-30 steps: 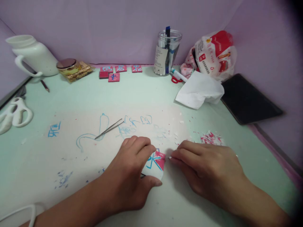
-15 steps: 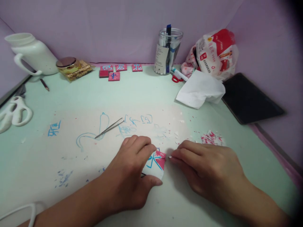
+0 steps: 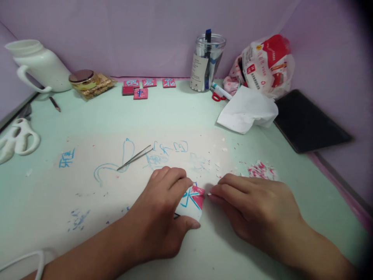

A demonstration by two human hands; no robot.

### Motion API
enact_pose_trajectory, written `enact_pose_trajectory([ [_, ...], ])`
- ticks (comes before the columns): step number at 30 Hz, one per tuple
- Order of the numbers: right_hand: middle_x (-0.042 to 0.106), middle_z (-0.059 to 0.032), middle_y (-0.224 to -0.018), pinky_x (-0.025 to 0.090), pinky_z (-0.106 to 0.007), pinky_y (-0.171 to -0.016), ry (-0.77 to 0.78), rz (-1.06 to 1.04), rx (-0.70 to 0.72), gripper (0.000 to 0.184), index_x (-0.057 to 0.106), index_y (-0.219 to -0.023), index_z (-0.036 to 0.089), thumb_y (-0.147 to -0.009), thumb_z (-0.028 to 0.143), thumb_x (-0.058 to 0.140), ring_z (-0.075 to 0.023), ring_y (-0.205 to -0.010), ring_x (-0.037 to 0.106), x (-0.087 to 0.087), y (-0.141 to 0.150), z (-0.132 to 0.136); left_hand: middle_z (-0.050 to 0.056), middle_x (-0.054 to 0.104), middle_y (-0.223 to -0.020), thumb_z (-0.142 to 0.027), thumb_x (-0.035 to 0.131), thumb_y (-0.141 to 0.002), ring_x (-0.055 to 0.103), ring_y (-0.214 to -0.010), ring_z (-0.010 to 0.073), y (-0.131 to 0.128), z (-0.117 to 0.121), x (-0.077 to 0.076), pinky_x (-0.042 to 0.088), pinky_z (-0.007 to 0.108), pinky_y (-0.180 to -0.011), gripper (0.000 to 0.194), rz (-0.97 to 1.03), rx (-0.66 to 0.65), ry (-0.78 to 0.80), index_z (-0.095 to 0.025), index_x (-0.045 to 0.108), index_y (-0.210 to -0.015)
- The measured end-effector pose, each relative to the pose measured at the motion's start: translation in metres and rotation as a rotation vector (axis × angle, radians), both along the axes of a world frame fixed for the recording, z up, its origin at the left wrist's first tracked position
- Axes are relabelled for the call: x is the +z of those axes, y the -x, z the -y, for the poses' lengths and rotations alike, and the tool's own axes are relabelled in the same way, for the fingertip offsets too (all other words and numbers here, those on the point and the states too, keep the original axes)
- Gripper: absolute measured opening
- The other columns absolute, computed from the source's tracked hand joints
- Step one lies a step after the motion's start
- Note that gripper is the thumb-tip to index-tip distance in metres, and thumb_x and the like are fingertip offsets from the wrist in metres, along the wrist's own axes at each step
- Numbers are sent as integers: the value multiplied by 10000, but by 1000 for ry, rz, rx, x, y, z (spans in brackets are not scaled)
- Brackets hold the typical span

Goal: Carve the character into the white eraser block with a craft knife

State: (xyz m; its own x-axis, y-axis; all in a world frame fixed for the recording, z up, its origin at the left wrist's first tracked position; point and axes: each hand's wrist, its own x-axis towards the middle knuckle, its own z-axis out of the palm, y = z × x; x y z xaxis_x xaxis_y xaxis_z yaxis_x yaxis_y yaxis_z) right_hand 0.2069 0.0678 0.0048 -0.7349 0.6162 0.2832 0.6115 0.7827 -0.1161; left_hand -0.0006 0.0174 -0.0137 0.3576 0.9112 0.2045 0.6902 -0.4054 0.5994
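Gripping a flat pink-white block (image 3: 193, 205), left fingers (image 3: 175, 182) arch; right fingers (image 3: 229, 191) pinch something tiny (image 3: 208, 194).

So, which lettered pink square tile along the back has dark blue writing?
The frontmost pink square tile; the three lettered tiles behind it are marked in lighter blue.

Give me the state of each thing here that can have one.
Square pink-and-white tile, held by left hand
Right hand, pinching mostly hidden item
Thin metal tweezers, lying unheld
Clear cylindrical pen jar, open
Round brown-lidded jar, closed
White handled pitcher, open
Flat black tablet, screen dark
White paper sheet, creased
White-handled scissors, unheld
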Motion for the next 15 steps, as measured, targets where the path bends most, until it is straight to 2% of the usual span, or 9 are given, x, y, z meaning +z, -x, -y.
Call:
enact_pose_trajectory([
  [15, 614, 36, -637, 263, -309, -470, -39, -9, 26, 213, 680, -796, 235, -851, 151, 491, -134, -513, 554, -1, 0, -3, 94, 542, -1060, -314, 756, -702, 493, -955, 265, 1, 1, 1, 421, 458, -838, 439, -18, -10, 9, -152, 524, -1037],
])
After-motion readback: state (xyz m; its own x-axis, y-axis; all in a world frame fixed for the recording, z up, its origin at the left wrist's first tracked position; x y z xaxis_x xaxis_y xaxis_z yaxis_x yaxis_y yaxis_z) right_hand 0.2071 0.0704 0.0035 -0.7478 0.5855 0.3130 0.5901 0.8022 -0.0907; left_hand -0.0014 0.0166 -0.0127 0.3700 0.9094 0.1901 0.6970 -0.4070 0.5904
